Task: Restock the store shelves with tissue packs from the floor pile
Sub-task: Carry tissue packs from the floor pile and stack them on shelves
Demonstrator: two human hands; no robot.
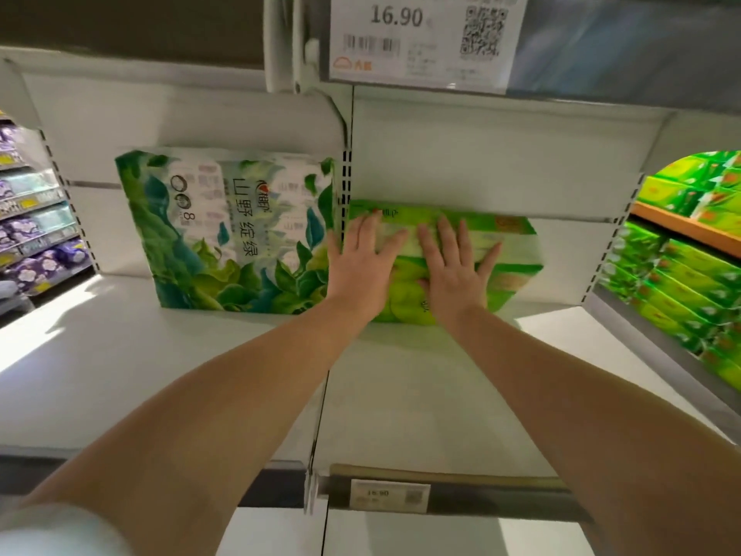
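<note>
A bright green tissue pack [517, 258] stands at the back of the white shelf [421, 403], against the back panel. My left hand [363, 266] and my right hand [455, 270] both press flat on its front with straight, spread fingers. To its left, just past the shelf divider, stands a larger tissue pack [224, 230] printed with green leaves, upright against the back panel. The lower middle of the green pack is hidden behind my hands.
A price tag reading 16.90 [421, 38] hangs on the shelf above, and a smaller one [389, 494] on the front rail. Several green packs [681, 274] fill the shelves at right. Purple packs [36, 242] fill shelves at far left.
</note>
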